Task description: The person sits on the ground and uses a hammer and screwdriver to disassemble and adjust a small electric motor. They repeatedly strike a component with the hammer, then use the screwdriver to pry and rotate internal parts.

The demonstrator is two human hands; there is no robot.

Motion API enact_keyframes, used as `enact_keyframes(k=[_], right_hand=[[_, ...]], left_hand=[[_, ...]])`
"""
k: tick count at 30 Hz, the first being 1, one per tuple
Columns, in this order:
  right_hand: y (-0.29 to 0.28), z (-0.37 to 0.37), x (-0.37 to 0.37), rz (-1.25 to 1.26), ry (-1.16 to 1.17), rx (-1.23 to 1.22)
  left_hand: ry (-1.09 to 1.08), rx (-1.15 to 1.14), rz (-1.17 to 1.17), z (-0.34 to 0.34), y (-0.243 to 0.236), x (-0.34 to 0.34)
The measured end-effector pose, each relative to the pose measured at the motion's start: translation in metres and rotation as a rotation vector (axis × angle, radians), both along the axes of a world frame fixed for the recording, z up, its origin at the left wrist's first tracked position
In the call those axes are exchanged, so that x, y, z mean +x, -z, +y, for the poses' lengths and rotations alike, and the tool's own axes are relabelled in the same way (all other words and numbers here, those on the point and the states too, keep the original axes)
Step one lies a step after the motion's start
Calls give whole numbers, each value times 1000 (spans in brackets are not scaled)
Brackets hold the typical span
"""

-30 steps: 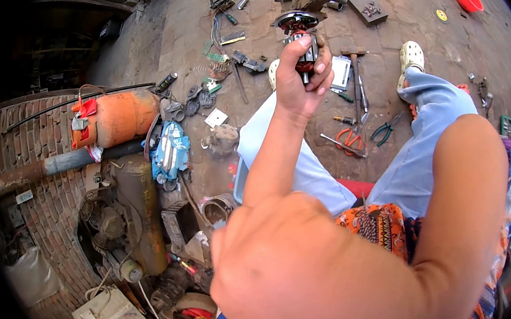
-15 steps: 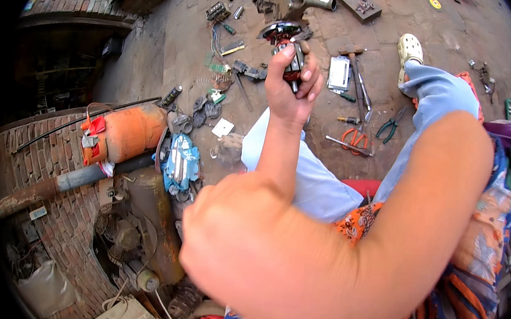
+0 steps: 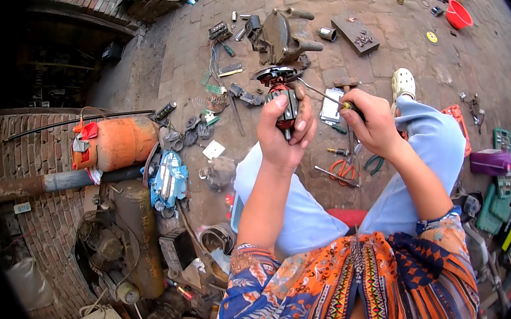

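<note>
My left hand [image 3: 284, 128] is wrapped round a motor armature [image 3: 286, 109] with a dark laminated core, reddish windings and a shaft end pointing toward me. A dark, shiny round plate [image 3: 273, 74] sits at its far end. My right hand [image 3: 375, 122] grips a screwdriver [image 3: 317, 91] by its black and yellow handle. The blade slants left, and its tip reaches the edge of the plate and windings; whether it touches them I cannot tell. Just beyond the plate stands a heavy, rusty metal casting [image 3: 281, 37].
Right of centre lie a hammer [image 3: 346, 82], a white flat pack [image 3: 332, 107], orange-handled scissors [image 3: 344, 169] and green-handled pliers [image 3: 375, 164]. A metal block [image 3: 356, 36] holds small parts. An orange gas cylinder [image 3: 124, 143] lies at left.
My right arm, raised across the view before, has swung down and out to the right, bringing the screwdriver to the armature. My left hand keeps its hold; the view has shifted slightly.
</note>
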State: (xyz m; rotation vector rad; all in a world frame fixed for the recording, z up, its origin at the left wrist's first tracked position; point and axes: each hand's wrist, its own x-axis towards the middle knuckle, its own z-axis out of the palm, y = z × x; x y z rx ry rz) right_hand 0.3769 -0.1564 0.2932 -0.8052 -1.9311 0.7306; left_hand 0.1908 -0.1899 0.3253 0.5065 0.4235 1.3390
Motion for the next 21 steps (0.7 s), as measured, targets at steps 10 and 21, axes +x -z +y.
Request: enact_keyframes(k=[10, 21], right_hand=[[14, 5, 2, -71, -81, -67], [11, 9, 10, -67, -105, -98]], left_hand=[[34, -33, 140, -9, 2, 2], [33, -51, 221, -9, -2, 3]])
